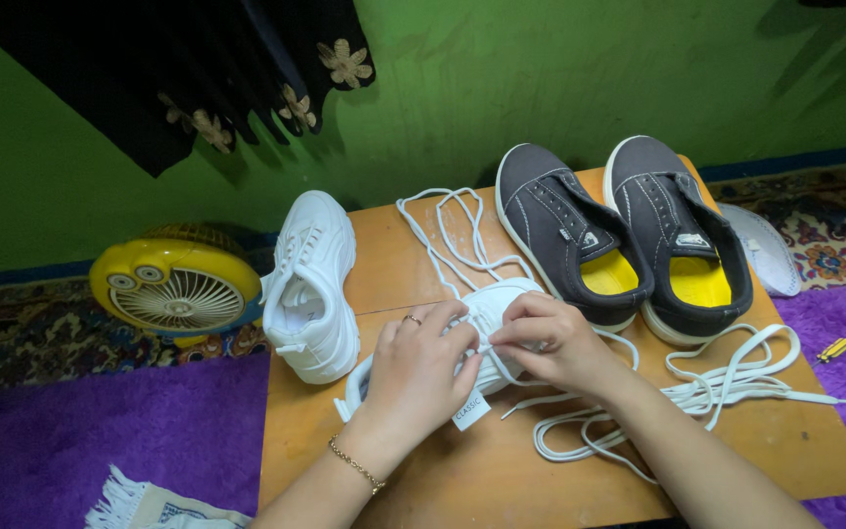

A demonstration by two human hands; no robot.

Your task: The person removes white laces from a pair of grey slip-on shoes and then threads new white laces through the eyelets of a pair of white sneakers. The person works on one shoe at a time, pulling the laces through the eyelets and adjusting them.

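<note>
On the low wooden table a white sneaker lies in front of me, mostly covered by my hands. My left hand grips its side over the tongue, with a ring on one finger and a chain bracelet at the wrist. My right hand pinches a white lace at the eyelets; the lace loops away toward the wall. A second white sneaker rests on its side at the table's left edge.
Two dark grey shoes with yellow insoles stand unlaced at the back right. Loose white laces lie in front of them. A yellow fan sits on the floor left. Purple rug, green wall, hanging dark cloth.
</note>
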